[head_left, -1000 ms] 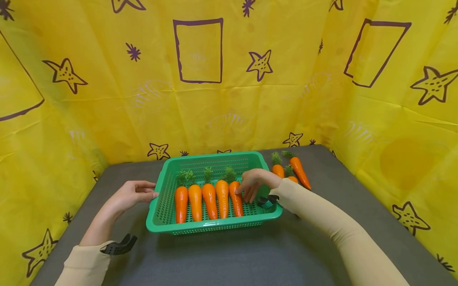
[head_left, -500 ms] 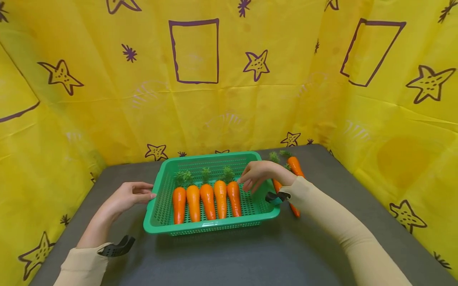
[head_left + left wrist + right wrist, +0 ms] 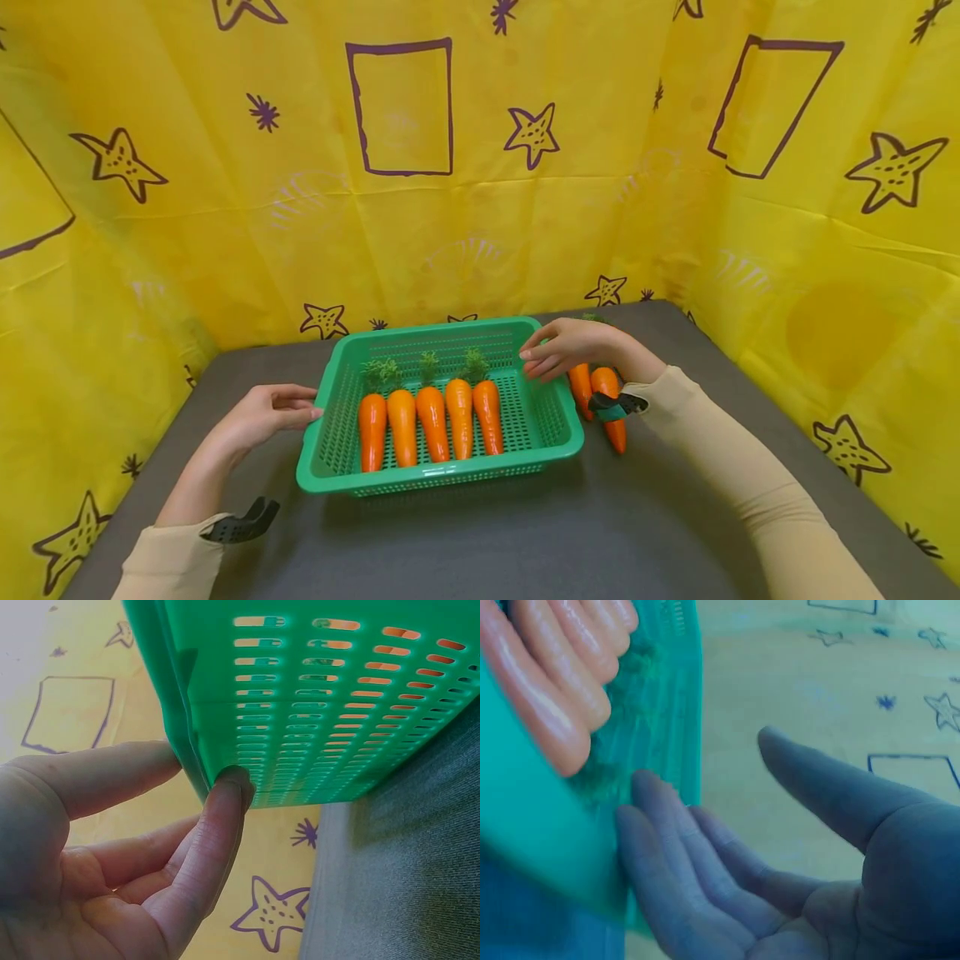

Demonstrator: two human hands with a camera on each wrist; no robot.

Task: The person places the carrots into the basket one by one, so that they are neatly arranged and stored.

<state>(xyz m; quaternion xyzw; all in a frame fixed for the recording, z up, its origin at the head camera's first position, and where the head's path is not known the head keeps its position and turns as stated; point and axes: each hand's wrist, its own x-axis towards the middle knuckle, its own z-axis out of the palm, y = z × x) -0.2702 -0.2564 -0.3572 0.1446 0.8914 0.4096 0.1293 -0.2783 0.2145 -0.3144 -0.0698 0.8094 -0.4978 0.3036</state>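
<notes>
A green perforated basket (image 3: pixel 442 472) stands mid-table. Inside, several carrots lie side by side in a row, tops toward the back; the rightmost carrot (image 3: pixel 488 417) borders bare basket floor. My left hand (image 3: pixel 258 417) holds the basket's left rim, its thumb on the lip and a fingertip (image 3: pixel 231 780) under it against the outer wall. Over the right rim hovers my right hand (image 3: pixel 573 343), fingers and thumb spread apart with nothing between them. Close by it, outside the basket, are more carrots, including one carrot (image 3: pixel 580 385) partly hidden by the hand.
The grey tabletop (image 3: pixel 465 542) reaches back to a yellow curtain (image 3: pixel 480 225) with drawn starfish, which surrounds it on three sides. A second loose carrot (image 3: pixel 604 382) lies right of the basket, under my right wrist strap (image 3: pixel 617 407).
My right hand has left the rightmost carrot in the row and moved right and up to the basket's right rim. My left hand has stayed on the left rim.
</notes>
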